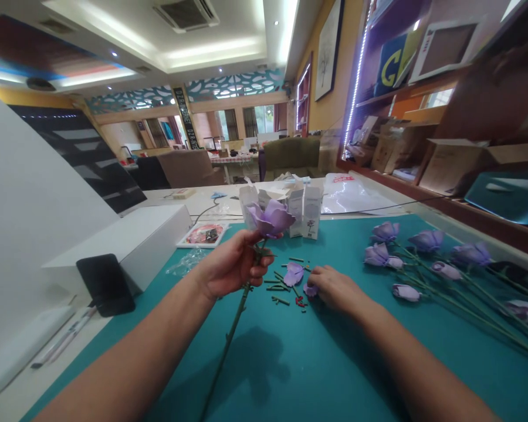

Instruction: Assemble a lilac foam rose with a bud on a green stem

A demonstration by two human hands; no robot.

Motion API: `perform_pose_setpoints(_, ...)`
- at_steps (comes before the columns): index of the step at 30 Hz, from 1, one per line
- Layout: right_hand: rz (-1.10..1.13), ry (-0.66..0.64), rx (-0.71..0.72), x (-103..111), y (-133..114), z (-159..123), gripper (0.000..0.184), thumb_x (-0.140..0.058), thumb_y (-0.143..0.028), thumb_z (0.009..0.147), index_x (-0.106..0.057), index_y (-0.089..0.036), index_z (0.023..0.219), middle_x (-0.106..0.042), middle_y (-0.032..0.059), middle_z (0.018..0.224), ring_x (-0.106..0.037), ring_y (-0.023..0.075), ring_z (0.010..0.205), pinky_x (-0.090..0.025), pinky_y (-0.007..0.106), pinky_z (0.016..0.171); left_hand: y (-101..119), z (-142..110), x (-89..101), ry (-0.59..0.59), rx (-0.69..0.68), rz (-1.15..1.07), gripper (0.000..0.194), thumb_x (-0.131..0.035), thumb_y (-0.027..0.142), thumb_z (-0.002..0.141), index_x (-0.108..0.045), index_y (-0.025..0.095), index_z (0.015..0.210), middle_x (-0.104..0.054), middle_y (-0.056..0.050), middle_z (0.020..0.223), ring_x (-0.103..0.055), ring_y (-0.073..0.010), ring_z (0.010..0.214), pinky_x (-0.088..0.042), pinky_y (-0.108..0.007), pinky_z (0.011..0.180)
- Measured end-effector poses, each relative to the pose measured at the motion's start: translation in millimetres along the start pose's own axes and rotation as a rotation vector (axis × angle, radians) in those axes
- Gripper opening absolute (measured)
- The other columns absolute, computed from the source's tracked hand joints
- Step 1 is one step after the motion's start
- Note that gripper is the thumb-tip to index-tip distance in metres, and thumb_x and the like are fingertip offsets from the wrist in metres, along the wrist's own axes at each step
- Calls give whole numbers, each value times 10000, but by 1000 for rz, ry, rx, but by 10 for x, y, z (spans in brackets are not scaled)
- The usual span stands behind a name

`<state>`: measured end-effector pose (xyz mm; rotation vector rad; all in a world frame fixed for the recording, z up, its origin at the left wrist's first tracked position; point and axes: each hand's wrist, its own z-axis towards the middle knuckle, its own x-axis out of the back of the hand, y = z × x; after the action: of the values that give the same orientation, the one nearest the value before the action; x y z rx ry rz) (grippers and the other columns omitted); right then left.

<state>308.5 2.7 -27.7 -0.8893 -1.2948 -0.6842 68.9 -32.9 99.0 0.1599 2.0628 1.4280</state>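
My left hand [233, 266] is closed around the green stem of a purple rose [273, 218], just below its bloom. The rose is upright, and its long thorny stem [232, 334] slants down toward me. Over the teal mat [334, 375], my right hand [337, 287] has its fingertips closed on a small purple petal [310, 289]. A larger loose petal [294, 274] lies just left of it. Short green stem pieces [278, 288] and tiny red bits [300, 302] are scattered between my hands.
Several purple roses [378, 254] on long stems lie along the right. Small white boxes [311, 212] stand behind the rose. Leftward are a white framed tray [202, 234], crinkled clear plastic [187, 262], a black phone [105, 285] leaning on a white box [127, 240], and pens [66, 340].
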Motion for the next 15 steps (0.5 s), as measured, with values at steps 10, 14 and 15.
perform_pose_setpoints(10,54,99,30,-124,3,105,222,-481,-163,904,-675,-169,797,-686,94,887,-616,192,779,-379,271,637,-3,-61,3,4,9,-40,224,-470,401,895,-559,195,907,-512,16,620,-338,-71,431,-255,-195,429)
perform_pose_setpoints(14,161,223,13,79,-60,80,235,-423,-249,948,-641,-182,893,-683,45,817,-608,167,731,-421,271,653,0,-83,7,-4,10,-47,232,-479,407,899,-541,189,849,-510,13,625,-329,-67,438,-232,-195,430)
perform_pose_setpoints(15,232,280,3,167,-83,69,220,-442,-282,940,-632,-188,880,-672,29,775,-597,160,691,-424,270,631,0,-85,7,-12,9,-45,231,-478,404,902,-540,189,845,-507,14,625,-325,-66,438,-225,-194,431)
